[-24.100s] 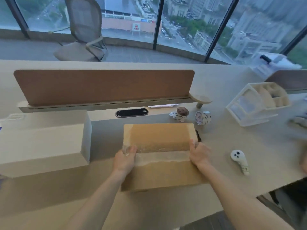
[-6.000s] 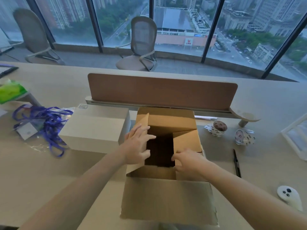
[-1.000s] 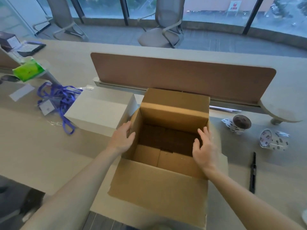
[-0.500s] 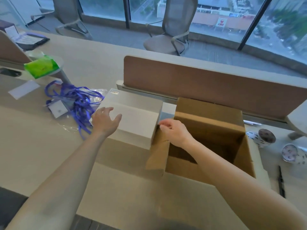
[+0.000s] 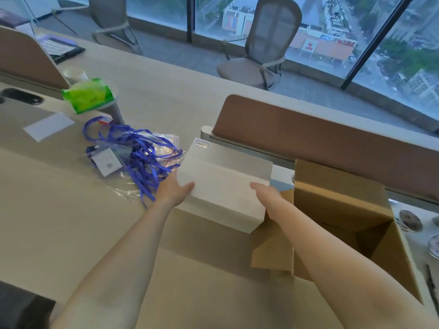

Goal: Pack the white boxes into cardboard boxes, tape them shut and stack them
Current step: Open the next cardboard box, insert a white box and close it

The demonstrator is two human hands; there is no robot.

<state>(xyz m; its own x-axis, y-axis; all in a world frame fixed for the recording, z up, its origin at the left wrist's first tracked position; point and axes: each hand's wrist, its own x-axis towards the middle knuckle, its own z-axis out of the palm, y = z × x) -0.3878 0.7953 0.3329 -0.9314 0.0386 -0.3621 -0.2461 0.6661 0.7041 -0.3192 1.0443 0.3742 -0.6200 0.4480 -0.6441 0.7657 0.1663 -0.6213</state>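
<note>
A person's left hand (image 5: 174, 192) grips one end of a white box (image 5: 223, 186) and the right hand (image 5: 266, 193) the other, on the desk (image 5: 59, 210) beside an open cardboard box (image 5: 344, 210): loading appears under way, and the box must next be lifted clear of the flap (image 5: 273, 245).

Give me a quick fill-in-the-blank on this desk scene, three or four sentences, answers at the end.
1. The white box is to the ____ of the cardboard box.
2. The cardboard box's top is ____.
3. The left hand and right hand both hold the ____ box.
4. The packet beyond the lanyards is ____.
Missing words: left; open; white; green.
</note>
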